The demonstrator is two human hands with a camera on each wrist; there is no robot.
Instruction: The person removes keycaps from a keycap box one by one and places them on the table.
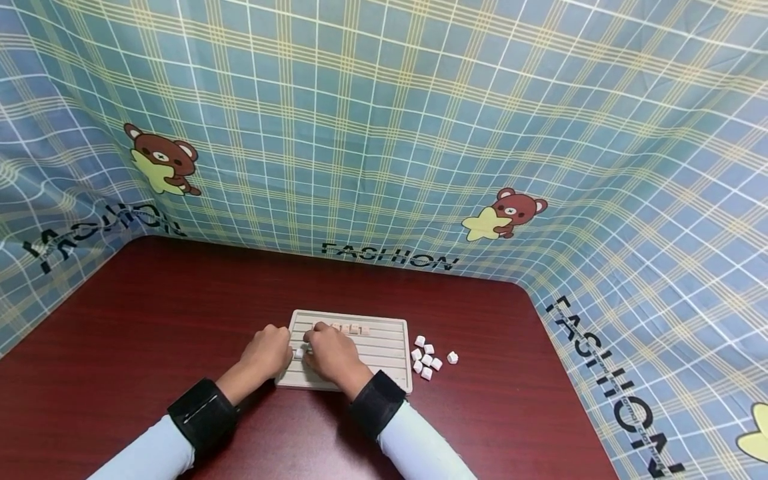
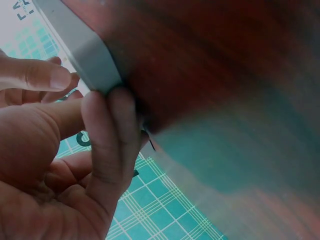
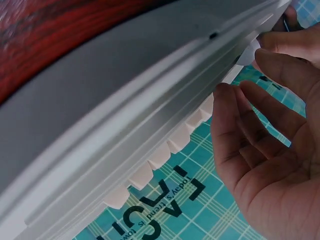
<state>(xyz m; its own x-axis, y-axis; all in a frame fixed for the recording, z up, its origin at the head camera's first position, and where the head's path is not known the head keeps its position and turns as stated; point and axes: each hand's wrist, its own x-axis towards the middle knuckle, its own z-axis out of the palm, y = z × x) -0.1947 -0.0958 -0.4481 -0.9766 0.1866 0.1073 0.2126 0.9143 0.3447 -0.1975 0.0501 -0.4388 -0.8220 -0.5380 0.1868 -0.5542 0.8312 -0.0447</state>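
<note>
A cream ridged tray [image 1: 384, 363] lies on the table with a short row of pale pink keycaps [image 1: 355, 329] along its far part. My left hand [image 1: 268, 351] grips the tray's left edge, its fingers [image 2: 107, 145] against the outer wall and the thumb on the inner side. Over the tray's left half, my right hand [image 1: 336, 351] has loosely bent fingers, thumb apart from the fingertips. A white keycap [image 1: 299, 353] sits on the tray between both hands. In the right wrist view this white keycap [image 3: 247, 54] is by the right thumb tip and a left-hand digit; contact is unclear.
Several loose white keycaps [image 1: 427, 360] lie in a cluster just right of the tray, and one white keycap [image 1: 453, 358] stands slightly apart. The dark red table [image 1: 510, 400] meets a checked cloth [image 1: 372, 167] at the back and sides.
</note>
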